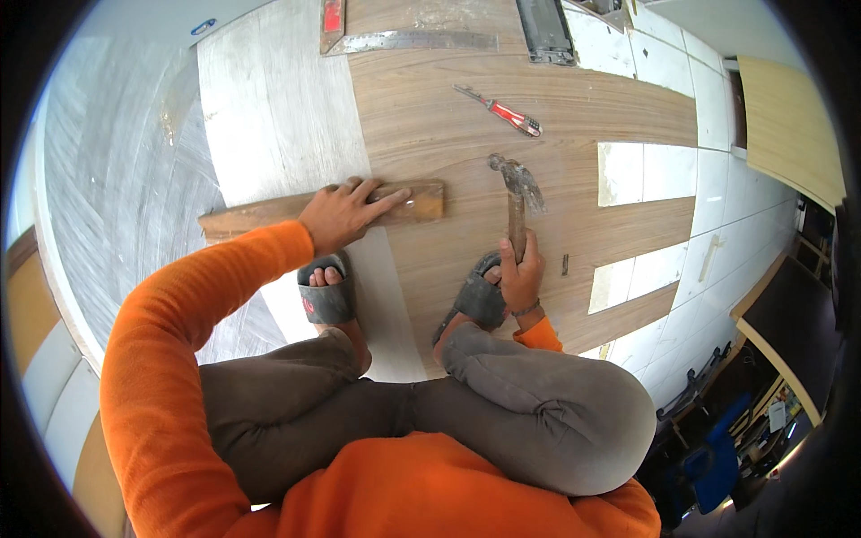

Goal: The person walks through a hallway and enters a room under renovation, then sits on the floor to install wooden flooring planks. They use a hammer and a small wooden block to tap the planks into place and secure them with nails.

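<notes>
My right hand [523,275] is closed round the wooden handle of a claw hammer [517,199], its metal head pointing away from me above the floor planks. To the left, my left hand [345,213] lies across a brown wooden block [425,201], a long narrow piece resting on the floor in front of my feet. The fingers of that hand are stretched out along the top, pressing on it rather than wrapped round it. Between the block and the hammer head is a strip of wood-look planking [466,170].
A red-handled screwdriver [511,117] lies beyond the hammer. Farther off are a metal try square [413,40] and a dark tray-like piece [545,34]. White tiles [708,206] border the planks at right, beside a dark-topped table [794,332]. A small dark metal piece [565,264] lies right of my hand.
</notes>
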`<state>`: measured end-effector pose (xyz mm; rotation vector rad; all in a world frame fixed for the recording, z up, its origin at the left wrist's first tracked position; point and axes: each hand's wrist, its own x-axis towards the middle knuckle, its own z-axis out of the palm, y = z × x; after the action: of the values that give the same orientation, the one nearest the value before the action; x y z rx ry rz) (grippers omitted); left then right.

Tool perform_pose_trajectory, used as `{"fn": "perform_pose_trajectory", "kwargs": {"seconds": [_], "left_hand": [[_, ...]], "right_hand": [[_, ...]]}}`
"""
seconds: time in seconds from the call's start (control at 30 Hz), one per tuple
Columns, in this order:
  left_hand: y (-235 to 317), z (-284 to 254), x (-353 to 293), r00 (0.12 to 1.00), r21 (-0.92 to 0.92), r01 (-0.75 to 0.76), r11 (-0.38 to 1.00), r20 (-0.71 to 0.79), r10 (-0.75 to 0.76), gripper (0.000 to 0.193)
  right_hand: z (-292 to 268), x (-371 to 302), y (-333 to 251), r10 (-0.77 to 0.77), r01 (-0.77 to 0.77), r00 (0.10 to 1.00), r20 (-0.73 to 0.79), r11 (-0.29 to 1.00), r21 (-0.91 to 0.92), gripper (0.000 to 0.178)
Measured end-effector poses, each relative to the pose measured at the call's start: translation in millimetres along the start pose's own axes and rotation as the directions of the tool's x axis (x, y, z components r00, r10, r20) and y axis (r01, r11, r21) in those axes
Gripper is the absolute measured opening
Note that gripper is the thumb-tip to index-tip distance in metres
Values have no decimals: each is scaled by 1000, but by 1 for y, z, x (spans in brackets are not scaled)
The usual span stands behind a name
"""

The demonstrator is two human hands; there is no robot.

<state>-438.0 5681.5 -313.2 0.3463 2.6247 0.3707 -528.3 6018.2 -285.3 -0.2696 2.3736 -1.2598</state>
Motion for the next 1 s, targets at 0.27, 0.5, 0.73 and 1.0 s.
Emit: {"fn": "perform_pose_trajectory", "kwargs": {"seconds": [0.27,0.5,0.73,1.0], "left_hand": [[-10,-3,-21,989,89,37,995,-143,-24,84],[-6,-11,14,923,43,-58,997,-379,70,35],[-8,-19,28,920,171,-219,961,-293,262,25],[-19,-22,32,964,-210,-187,960,-227,138,26]], "right_hand": [[8,-1,20,30,-30,999,28,1000,-2,41],[20,-5,18,29,-27,995,92,999,-22,40],[17,-8,17,-29,47,993,110,985,-163,40],[26,-3,13,-59,70,995,85,989,-129,41]]}}
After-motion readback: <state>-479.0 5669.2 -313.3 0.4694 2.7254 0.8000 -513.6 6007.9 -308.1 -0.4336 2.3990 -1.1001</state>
